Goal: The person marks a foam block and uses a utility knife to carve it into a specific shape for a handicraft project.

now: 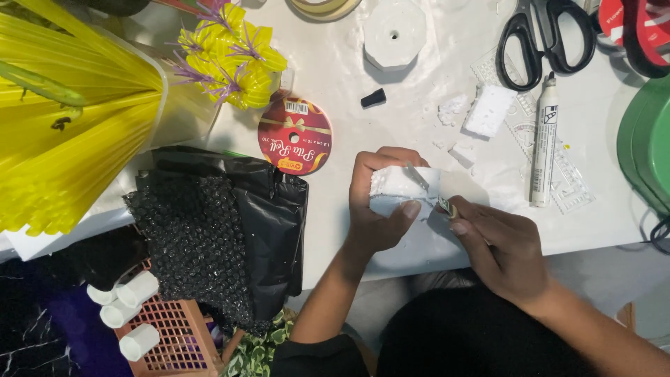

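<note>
**Cutting into a white foam block at the table edge**

Gripping the white foam block point(401, 190), your left hand point(380, 202) is closed around it, fingers curled over the top and thumb pressed on the near face. The block sits just above the near edge of the white table point(335, 209), a little right of centre in your view. Your right hand point(499, 248) is closed on a small cutter point(436, 199), whose thin blade lies against the block's right side; how much of the blade is inside the foam, you cannot tell.

From the block, at 1 o'clock lie foam scraps point(481, 112), the largest a rough white slab, with crumbs around it. At 3 o'clock a white marker pen point(544, 143) lies on a clear plastic ruler point(569, 181). Further at 1 o'clock are black-handled scissors point(548, 38). At 12 o'clock sits a white octagonal foam piece point(393, 31), with a small black cap point(373, 98) near it. At 10 o'clock lies a red ribbon spool point(294, 136), and beyond it yellow paper flowers point(227, 56). At 9 o'clock black bubble wrap point(209, 237) drapes over the table's edge, above an orange plastic basket point(171, 335) holding white tubes point(132, 307). A green container point(645, 139) shows at 3 o'clock, at the frame's edge.
</note>
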